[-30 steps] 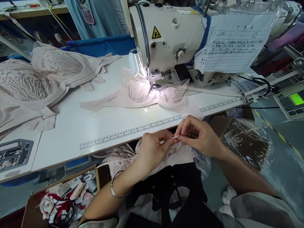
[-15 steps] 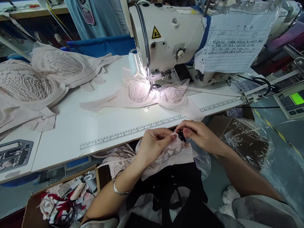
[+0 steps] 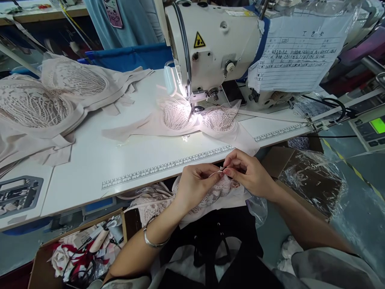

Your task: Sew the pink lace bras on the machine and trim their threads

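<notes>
In my lap, just below the table's front edge, lies a pale pink lace bra (image 3: pixel 215 195). My left hand (image 3: pixel 194 182) is closed on its upper edge, thumb pressed against the fabric. Right beside it, my right hand (image 3: pixel 248 170) pinches the same edge between thumb and fingertips; the exact spot is partly covered by the fingers. A second lace bra (image 3: pixel 221 119) lies across the sewing machine (image 3: pixel 216 48) bed under the lit needle. On the left of the table is a pile of similar bras (image 3: pixel 33 104).
A printed ruler (image 3: pixel 168 167) runs along the table's front edge. A phone (image 3: pixel 233 93) lies behind the needle. Below left stands a cardboard box (image 3: pixel 45 261) of scraps; at right are a plastic-wrapped carton (image 3: pixel 313 180) and a control panel (image 3: pixel 371 128). A person in blue (image 3: pixel 132 24) is behind.
My right hand has come in closer to my left, its fingers now pinching at the bra's edge. The bra under the needle and the pile have stayed put.
</notes>
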`<move>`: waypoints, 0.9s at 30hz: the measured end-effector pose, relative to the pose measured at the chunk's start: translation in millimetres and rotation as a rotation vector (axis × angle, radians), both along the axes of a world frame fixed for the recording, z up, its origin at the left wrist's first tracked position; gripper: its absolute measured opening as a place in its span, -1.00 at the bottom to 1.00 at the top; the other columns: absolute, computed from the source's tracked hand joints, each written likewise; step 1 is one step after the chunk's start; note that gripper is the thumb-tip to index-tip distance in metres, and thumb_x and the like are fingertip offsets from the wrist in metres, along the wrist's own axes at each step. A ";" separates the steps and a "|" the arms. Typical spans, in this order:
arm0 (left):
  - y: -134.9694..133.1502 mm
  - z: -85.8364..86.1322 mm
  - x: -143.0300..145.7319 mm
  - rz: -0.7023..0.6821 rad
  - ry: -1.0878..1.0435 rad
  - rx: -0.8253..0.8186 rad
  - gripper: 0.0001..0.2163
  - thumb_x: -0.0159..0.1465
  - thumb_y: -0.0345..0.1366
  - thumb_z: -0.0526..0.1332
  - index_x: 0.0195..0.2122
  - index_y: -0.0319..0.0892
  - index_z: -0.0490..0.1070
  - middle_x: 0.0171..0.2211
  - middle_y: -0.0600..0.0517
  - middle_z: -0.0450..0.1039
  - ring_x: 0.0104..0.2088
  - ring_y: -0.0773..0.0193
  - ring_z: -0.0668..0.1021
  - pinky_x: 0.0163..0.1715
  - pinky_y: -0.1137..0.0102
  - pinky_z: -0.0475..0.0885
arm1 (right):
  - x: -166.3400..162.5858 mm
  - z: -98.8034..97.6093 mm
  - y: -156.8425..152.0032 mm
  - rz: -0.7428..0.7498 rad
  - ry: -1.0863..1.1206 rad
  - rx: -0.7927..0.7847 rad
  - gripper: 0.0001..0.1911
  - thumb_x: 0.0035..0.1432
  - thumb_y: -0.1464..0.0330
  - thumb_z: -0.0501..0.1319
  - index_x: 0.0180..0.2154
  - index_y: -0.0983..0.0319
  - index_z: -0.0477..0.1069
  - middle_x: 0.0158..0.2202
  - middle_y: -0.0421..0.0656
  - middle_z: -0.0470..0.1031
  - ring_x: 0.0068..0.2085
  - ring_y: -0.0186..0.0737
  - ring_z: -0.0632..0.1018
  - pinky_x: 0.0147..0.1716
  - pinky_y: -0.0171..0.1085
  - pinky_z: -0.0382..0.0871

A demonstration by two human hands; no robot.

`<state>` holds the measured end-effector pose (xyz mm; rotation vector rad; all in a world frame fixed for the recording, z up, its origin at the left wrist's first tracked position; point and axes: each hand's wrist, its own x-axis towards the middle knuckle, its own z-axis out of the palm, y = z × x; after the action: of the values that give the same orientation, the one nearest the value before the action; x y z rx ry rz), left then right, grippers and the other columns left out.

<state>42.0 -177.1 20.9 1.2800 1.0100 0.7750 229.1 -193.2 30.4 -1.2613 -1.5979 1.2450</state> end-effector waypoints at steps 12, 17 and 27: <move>0.8 -1.0 -1.5 0.050 -0.026 -0.063 -0.81 0.16 -0.19 0.39 -0.40 -0.24 0.66 -0.60 0.03 0.50 -0.63 0.45 0.32 -0.64 0.53 0.14 | 11.1 -7.5 -3.8 -0.035 -0.046 0.161 -0.55 0.37 -0.06 0.08 -0.20 0.19 0.41 -0.44 -0.22 0.36 -0.43 -0.30 0.39 -0.44 -0.29 0.24; 0.8 -2.1 -0.1 0.045 -0.043 -0.052 -0.83 0.14 -0.21 0.41 -0.39 -0.22 0.66 -0.55 0.02 0.55 -0.59 0.41 0.41 -0.61 0.53 0.24 | 7.5 -1.3 -6.4 -0.035 -0.170 0.215 -0.67 0.37 0.05 0.15 -0.23 0.17 0.41 -0.48 -0.26 0.34 -0.51 -0.35 0.31 -0.49 -0.30 0.17; 3.9 -2.6 -5.2 0.198 -0.149 -0.049 -0.78 0.11 -0.13 0.47 -0.38 -0.18 0.67 -0.49 0.01 0.61 -0.50 0.32 0.56 -0.53 0.49 0.43 | 18.7 -35.3 -14.4 0.008 -0.385 0.380 -0.83 0.26 0.17 0.32 -0.24 0.13 0.52 -0.47 -0.23 0.47 -0.50 -0.31 0.45 -0.51 -0.31 0.26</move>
<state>36.8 -173.2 18.3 1.0740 1.0381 0.9767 247.8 -207.7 -4.9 -1.2942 -1.9983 0.6773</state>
